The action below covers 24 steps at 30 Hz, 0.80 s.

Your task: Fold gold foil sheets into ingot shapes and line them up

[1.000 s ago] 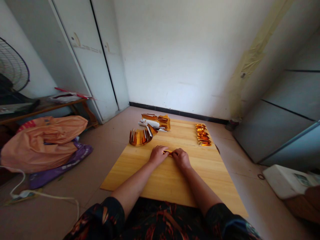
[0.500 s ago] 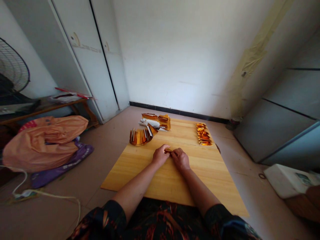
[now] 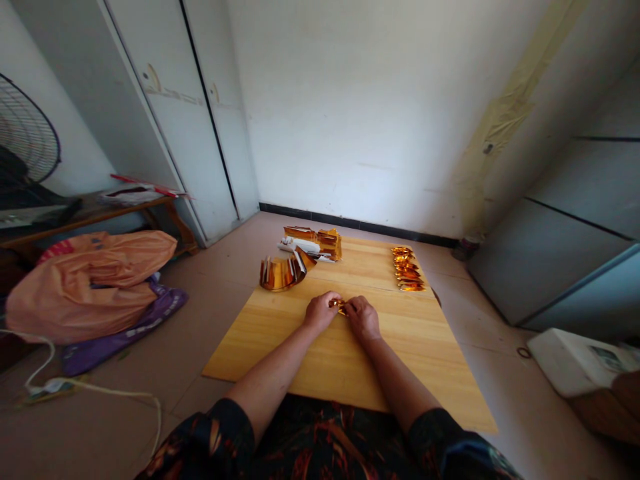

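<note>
Between my two hands, over the middle of the wooden board (image 3: pixel 280 333), is a small piece of gold foil paper (image 3: pixel 341 307). My left hand (image 3: pixel 321 312) pinches its left end, fingers curled. My right hand (image 3: pixel 364 316) grips the right end with the fingertips pressed together. The fingers cover much of the paper, so its full folded shape is hidden. Ahead and to the left stands a curved stack of gold paper sheets (image 3: pixel 278 273). Toward the far right edge lies a row of folded gold foil pieces (image 3: pixel 407 270).
More gold paper with a white bundle (image 3: pixel 300 246) sits at the board's far left corner. An orange plastic bag (image 3: pixel 90 280) and a power strip (image 3: pixel 55 387) lie on the floor at left. A white box (image 3: pixel 575 363) stands at right, near a grey cabinet (image 3: pixel 565 220).
The gold foil paper between my hands has changed shape, from a narrow flat strip to a more crumpled, shinier form. My hands have barely shifted, with slightly more gap between them.
</note>
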Motion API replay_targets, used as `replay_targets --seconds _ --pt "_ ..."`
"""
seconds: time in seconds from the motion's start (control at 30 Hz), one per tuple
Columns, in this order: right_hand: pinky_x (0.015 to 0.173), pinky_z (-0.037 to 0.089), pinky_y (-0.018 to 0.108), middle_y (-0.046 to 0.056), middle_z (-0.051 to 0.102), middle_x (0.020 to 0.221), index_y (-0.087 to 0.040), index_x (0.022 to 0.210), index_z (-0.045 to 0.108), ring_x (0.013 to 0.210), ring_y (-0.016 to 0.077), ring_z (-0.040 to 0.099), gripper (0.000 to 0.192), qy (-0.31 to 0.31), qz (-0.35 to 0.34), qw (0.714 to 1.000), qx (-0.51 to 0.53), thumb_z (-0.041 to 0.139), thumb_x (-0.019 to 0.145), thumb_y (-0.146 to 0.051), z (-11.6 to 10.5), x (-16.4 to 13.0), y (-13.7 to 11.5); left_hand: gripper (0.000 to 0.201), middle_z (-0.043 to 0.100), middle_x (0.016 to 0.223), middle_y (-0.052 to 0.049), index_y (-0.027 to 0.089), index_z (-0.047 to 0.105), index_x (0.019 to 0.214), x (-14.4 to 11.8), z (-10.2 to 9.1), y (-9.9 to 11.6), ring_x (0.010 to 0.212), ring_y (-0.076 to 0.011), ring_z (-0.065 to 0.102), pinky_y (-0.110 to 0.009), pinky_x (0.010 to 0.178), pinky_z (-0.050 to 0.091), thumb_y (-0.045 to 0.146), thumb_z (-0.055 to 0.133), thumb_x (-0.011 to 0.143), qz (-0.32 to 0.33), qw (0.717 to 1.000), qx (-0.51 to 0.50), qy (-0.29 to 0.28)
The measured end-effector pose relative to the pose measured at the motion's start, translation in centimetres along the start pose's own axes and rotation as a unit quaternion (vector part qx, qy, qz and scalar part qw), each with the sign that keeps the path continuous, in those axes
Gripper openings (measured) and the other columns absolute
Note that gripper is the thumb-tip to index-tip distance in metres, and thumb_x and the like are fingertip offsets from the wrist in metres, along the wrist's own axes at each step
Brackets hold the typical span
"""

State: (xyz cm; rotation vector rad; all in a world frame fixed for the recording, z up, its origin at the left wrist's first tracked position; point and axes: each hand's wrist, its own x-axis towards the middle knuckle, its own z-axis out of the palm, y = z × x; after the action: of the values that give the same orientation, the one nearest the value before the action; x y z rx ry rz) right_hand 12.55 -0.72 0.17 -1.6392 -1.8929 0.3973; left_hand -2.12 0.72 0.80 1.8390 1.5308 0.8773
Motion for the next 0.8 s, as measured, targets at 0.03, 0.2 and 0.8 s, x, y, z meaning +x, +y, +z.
replay_targets --seconds 0.03,0.2,0.8 --pt "0.066 0.038 0.019 0.003 0.060 0.082 -0.019 0.079 0.065 0.076 0.0116 0.057 0.021 0.000 -0.001 1.000 0.001 0.048 0.088 -0.026 0.0 0.0 0.0 0.030 0.072 0.099 0.001 0.023 0.067 0.099 0.0 0.0 -0.1 0.091 -0.0141 0.065 -0.024 0.083 0.050 0.010 0.058 0.074 -0.001 1.000 -0.006 0.001" --pt "0.066 0.039 0.019 0.003 0.060 0.081 -0.019 0.077 0.066 0.074 0.0116 0.057 0.020 0.017 -0.010 1.000 0.009 0.050 0.087 -0.026 0.0 0.0 0.2 0.029 0.071 0.102 0.000 0.022 0.066 0.102 -0.1 0.0 -0.4 0.088 -0.0149 0.066 -0.025 0.083 0.050 0.017 0.063 0.073 0.002 1.000 -0.021 0.004" --pt "0.072 0.037 0.026 0.004 0.063 0.079 -0.021 0.082 0.069 0.080 0.0166 0.056 0.017 0.070 -0.140 0.987 -0.033 0.054 0.087 -0.028 0.9 0.2 0.5 0.034 0.072 0.096 -0.002 0.017 0.068 0.100 0.1 0.1 -1.3 0.089 -0.0146 0.065 -0.022 0.081 0.050 0.013 0.044 0.076 0.034 0.996 -0.081 -0.030"
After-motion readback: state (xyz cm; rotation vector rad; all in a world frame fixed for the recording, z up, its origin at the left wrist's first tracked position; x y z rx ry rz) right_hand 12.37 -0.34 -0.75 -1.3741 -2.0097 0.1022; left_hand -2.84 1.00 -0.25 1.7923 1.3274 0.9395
